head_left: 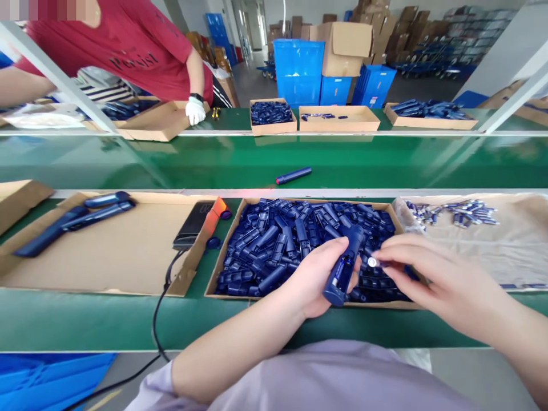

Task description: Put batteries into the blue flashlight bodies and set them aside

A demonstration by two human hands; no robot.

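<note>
My left hand (314, 277) is wrapped around a dark blue tube-shaped plastic housing (351, 248), held tilted over a carton tray. A long opening in the housing's side faces up, with something pale and metallic inside. Just to the right, my right hand (432, 274) pinches a small cylinder with a silvery round end (372, 262), which looks like a battery. It is close to the housing but apart from it. Below both hands, the carton tray (214, 285) is heaped with dark blue plastic covers (278, 245). Small blue-and-silver cylinders (471, 214) lie in the lined tray (483, 257) at right.
A left carton tray (128, 245) holds several long blue tubes (100, 214) and a black device (193, 225) with a cable (160, 308). One blue tube (293, 175) lies on the green belt (205, 162). Across it stands a co-worker in red with a gloved hand (196, 111).
</note>
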